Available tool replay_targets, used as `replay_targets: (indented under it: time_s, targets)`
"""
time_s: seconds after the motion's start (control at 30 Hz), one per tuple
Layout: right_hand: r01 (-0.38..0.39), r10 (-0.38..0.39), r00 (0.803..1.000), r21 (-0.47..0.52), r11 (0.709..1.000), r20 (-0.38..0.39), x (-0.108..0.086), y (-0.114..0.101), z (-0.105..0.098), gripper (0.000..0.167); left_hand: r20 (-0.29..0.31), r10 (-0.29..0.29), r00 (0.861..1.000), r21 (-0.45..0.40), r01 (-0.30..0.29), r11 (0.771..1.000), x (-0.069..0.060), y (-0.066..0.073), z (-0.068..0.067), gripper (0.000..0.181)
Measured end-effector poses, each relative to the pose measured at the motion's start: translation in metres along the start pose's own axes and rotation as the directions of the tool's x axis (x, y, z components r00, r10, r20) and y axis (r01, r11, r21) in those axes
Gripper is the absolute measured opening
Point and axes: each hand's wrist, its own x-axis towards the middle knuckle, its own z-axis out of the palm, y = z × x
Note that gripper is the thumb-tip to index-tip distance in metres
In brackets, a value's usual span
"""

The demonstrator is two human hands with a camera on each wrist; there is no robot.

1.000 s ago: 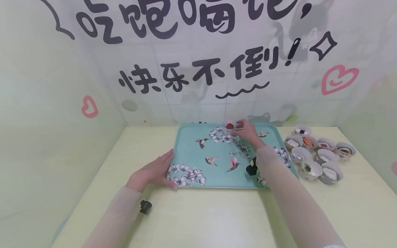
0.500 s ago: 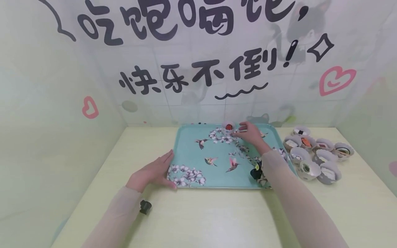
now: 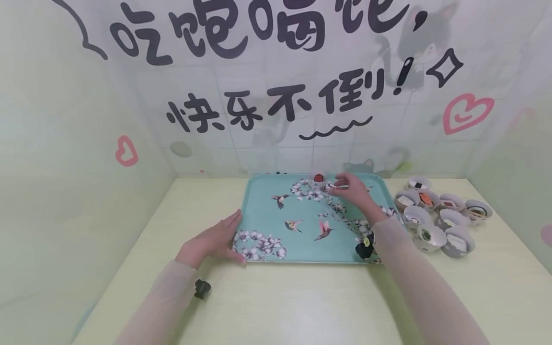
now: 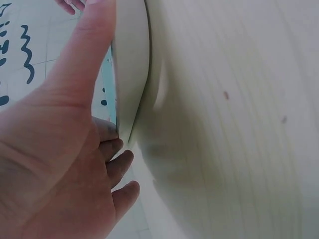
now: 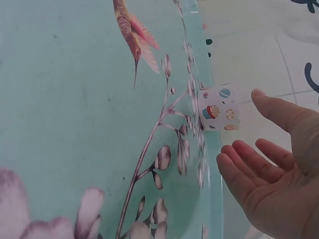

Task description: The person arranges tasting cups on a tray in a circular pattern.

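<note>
A small paper baking cup [image 3: 318,180] with something red inside stands near the back edge of a turquoise tray [image 3: 260,206] patterned with birds and blossoms. To its right, my right hand [image 3: 354,190] hovers over the tray. The right wrist view shows a gap between the cup's printed side [image 5: 219,107] and that hand's spread thumb and fingers, which hold nothing. My left hand [image 3: 214,242] rests at the tray's front left corner. Its thumb lies by the front edge, with the fingers against the left side; the left wrist view shows the palm [image 4: 60,144] close up.
Several paper cups [image 3: 431,236] holding small food-like pieces cluster on the table [image 3: 302,302] right of the tray. Behind the tray rises a printed wall sheet [image 3: 276,158]; side sheets flank the table. Dark wrist-worn pieces hang beneath both sleeves.
My right hand has drawn back to the right and slightly toward me, away from the cup, which stays at the tray's back. My left hand has not moved.
</note>
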Motion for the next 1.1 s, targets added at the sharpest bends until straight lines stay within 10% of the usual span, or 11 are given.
replay_targets:
  time_s: [1.1]
  targets:
    - [0.121, -0.121, 0.993, -0.011, 0.993, -0.008, -0.040, 0.008, -0.017, 0.060, -0.017, 0.014, 1.000, 0.009, -0.014, 1.000, 0.003, -0.009, 0.010, 0.139]
